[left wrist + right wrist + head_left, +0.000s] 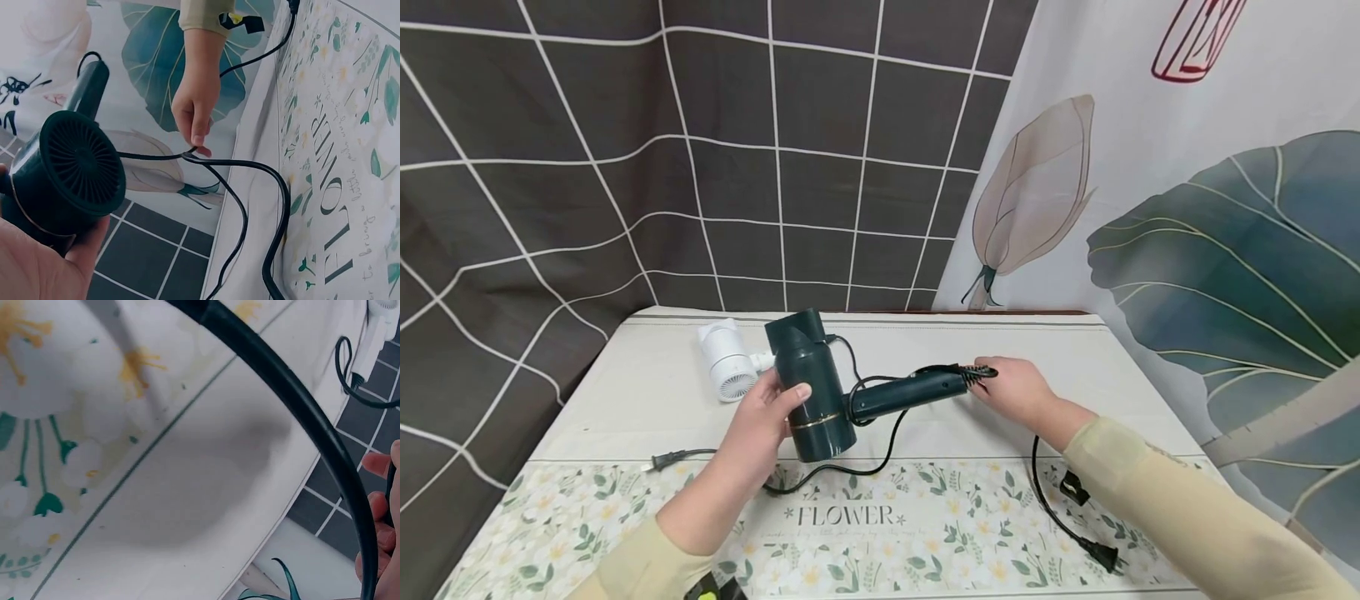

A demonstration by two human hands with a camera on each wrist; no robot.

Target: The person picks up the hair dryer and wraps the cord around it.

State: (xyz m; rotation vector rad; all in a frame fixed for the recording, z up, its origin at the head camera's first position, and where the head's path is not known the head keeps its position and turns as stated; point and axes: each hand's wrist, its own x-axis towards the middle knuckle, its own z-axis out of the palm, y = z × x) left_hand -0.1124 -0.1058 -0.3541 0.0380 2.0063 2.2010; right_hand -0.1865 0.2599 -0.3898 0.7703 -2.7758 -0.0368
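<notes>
A dark green hair dryer [812, 400] with a thin gold band is held up over the table. My left hand [767, 417] grips its barrel, thumb across the near side. Some black cord [874, 379] loops around the handle. Beyond the handle's end, my right hand [1015, 392] pinches the cord; the left wrist view shows this hand [199, 103] pointing down with cord at its fingertips. That view also shows the dryer's round rear grille [81, 164]. In the right wrist view, a thick stretch of cord [294, 394] passes beside the curled fingers [384, 534].
Behind my left hand lies a white hair dryer [730, 362]. One black plug [1101, 554] rests at the table's front right, another [666, 460] at the left. A floral cloth [962, 558] covers the front; a dark grid curtain [820, 183] hangs behind.
</notes>
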